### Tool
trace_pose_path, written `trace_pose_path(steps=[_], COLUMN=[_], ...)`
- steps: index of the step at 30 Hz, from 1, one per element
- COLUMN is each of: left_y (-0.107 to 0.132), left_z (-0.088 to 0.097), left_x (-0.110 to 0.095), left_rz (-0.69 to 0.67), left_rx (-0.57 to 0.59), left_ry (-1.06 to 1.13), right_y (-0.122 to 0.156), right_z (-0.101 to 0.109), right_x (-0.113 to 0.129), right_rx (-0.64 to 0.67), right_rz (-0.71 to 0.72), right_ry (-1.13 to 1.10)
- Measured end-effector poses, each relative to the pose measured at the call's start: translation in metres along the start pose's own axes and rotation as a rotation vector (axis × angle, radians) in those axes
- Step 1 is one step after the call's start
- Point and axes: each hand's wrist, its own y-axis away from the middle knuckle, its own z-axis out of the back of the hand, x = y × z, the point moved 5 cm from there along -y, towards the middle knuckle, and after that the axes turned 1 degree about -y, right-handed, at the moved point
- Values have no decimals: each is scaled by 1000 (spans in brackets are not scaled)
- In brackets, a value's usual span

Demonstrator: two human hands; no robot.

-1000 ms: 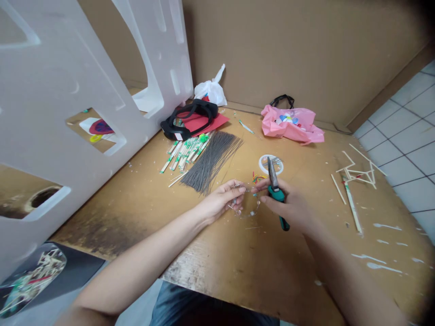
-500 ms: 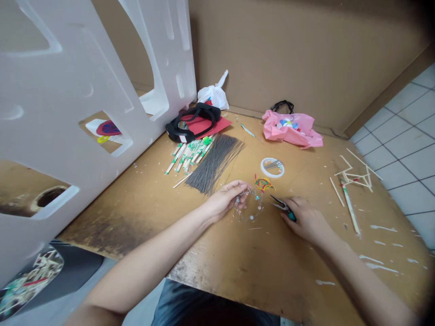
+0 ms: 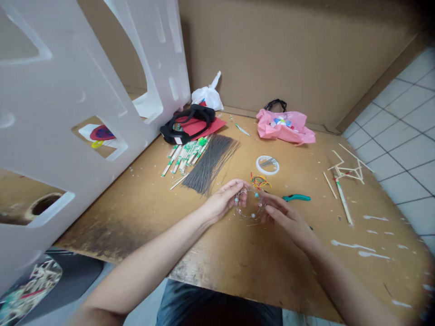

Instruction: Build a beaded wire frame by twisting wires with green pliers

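A thin wire ring strung with small beads (image 3: 253, 216) is held up over the table's middle. My left hand (image 3: 224, 199) pinches its left side between thumb and fingers. On the opposite side, my right hand (image 3: 283, 216) has its fingers closed on the ring's right edge; the fingertips are partly hidden. Pliers with teal handles (image 3: 298, 198) lie on the table just behind my right hand, which covers much of them. Beyond the ring sit a small tangle of red, yellow and green wires (image 3: 260, 182) and a round white dish (image 3: 267, 172) with thin pins or wires.
Left of the dish lies a bundle of grey wires (image 3: 210, 165) beside paper-wrapped chopsticks (image 3: 183, 156) and a black head strap (image 3: 170, 133). A pink bag (image 3: 285, 131) and a white bag (image 3: 209, 97) stand at the back. A stick frame (image 3: 350, 174) is at right; a white plastic panel (image 3: 102, 90) borders the left.
My right hand has let go of the pliers, which now lie on the table. It has moved left onto the beaded ring. My left hand keeps its hold.
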Motion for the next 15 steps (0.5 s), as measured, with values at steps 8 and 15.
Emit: trace_pose_path(steps=[8, 15], left_y=[8, 17], left_z=[-5, -19], left_x=[-22, -18], left_rz=[-493, -596], left_rx=[-40, 59], left_ry=[-963, -1524], right_y=[-1, 5], right_z=[-13, -14], right_x=[-20, -21], right_rx=[27, -34], right_rz=[-90, -77], right_ry=[-182, 26])
